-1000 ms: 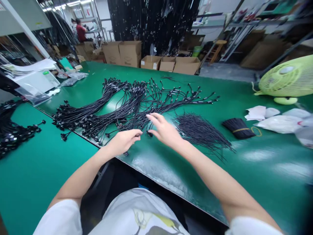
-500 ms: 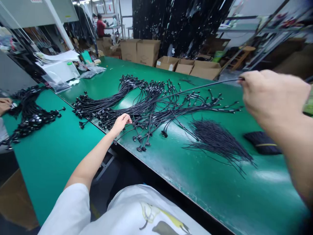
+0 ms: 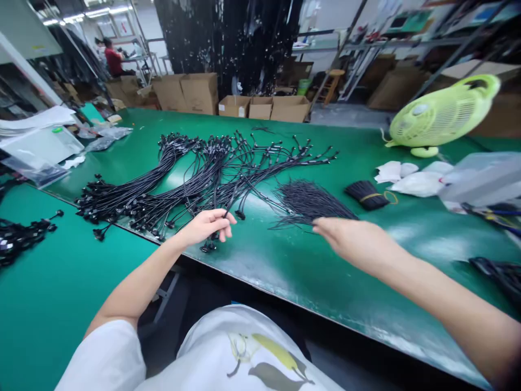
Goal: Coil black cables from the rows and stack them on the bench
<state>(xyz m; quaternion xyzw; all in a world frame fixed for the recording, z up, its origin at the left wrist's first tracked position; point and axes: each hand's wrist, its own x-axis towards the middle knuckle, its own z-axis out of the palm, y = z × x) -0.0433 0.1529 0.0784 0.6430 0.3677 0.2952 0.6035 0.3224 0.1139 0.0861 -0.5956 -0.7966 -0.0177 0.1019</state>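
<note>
Left hand [image 3: 205, 225] is closing its fingers on the plug ends of a few long black cables with moulded plugs [image 3: 211, 168] at the front edge of the green desk [image 3: 366, 260]. The rest are fanning toward the desk's middle. Right hand [image 3: 354, 239] is hovering open and empty, blurred, just beside a loose heap of thin black ties [image 3: 309, 201].

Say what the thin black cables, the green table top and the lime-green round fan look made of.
The thin black cables: flexible matt rubbery or plastic sheath, in loose curves. The green table top: smooth semi-gloss mat, probably rubber or vinyl; mirrors light. The lime-green round fan: likely moulded plastic; fine grille ribs.
</note>
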